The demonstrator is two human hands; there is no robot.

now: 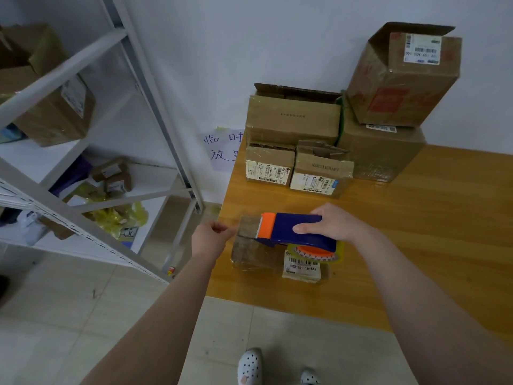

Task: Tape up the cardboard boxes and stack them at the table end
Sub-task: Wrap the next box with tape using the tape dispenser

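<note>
The right grip (333, 225) holds the blue tape gun (294, 227) — its orange toothed end points left, long side left to right. The left grip (211, 237) curls at the left end of the small box (255, 252); holding or not, I cannot tell. The box lies under the gun on the table (416, 232), near left corner — label (302, 267) 505-101-16-6A7.

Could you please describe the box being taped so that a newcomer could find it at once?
Start at the wooden table by the white wall. At its near left corner, apart from the stacked boxes, lies one small flat box. It alone sits under the blue and orange tape dispenser that the right hand grips.
</note>
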